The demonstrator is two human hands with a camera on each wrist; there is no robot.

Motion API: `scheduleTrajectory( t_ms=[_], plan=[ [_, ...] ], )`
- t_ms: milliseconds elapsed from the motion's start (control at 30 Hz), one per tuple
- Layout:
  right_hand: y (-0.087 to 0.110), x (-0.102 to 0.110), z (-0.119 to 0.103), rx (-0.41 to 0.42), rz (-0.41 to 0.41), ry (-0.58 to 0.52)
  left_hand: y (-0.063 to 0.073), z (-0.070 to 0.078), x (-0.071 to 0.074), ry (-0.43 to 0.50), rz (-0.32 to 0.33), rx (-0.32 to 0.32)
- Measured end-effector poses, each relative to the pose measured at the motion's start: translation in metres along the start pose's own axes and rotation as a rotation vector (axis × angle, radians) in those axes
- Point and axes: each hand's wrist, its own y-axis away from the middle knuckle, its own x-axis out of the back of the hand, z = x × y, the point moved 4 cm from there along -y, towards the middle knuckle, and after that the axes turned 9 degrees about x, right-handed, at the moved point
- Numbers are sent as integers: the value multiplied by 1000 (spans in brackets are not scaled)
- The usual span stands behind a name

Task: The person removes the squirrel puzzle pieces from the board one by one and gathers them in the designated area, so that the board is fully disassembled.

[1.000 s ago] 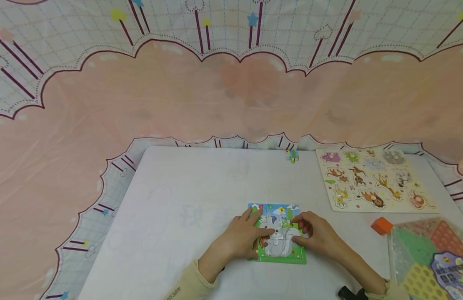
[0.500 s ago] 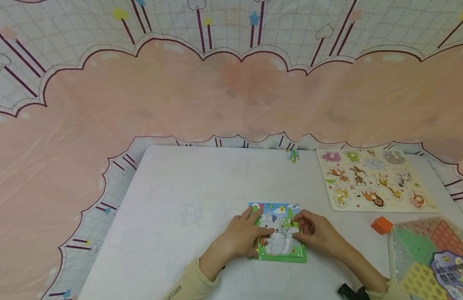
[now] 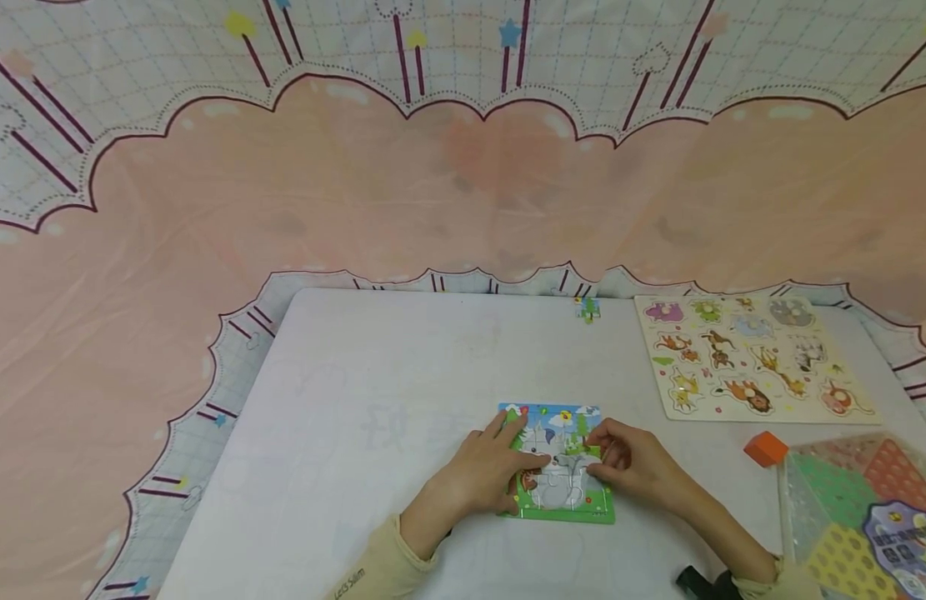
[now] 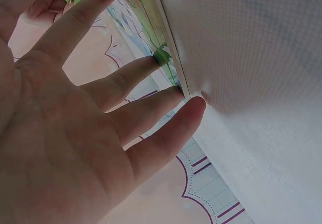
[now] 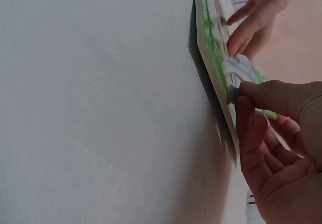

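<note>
A jigsaw puzzle with a grey squirrel picture lies on the white table near its front. My left hand rests on the puzzle's left side, fingers spread and thumb stretched across the picture. In the left wrist view, fingertips of the left hand touch the puzzle's edge. My right hand is at the right side of the puzzle. Between its thumb and fingers it pinches a grey, white and green puzzle piece, which stands tilted off the board in the right wrist view. Fingers hide part of that piece.
A loose puzzle piece lies at the table's far edge. To the right are a wooden animal puzzle board, an orange block and a clear bag with coloured shapes. A black object sits by the right wrist.
Both hands keep nearly the same places on the puzzle, the right still pinching the piece. The head view has shifted very slightly.
</note>
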Motion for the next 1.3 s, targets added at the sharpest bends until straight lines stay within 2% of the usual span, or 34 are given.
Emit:
scheduleTrajectory(
  t_ms=[167,300,433,567,667,900,1100,1300],
  plan=[
    [0,-1,-1,-40,-7,6,0,0,0,4,-5,-1],
    [-1,-1,-6,-25,-62,-8,0,0,1,-3,1,-12],
    [-5,-1,-11,-2,-140,-67,0,0,4,-12,9,-17],
    [-7,1,-8,-30,-149,-130,-1,0,4,-17,5,-18],
    [-9,5,-1,-36,-100,-126,-1,0,2,-22,-2,-19],
    [-17,15,10,-2,101,-83,-1,1,1,-16,-10,-6],
    [-31,35,25,-69,261,-148,0,1,0,0,-20,1],
    [-54,62,42,-115,357,-197,0,0,1,-2,-18,-7]
  ],
)
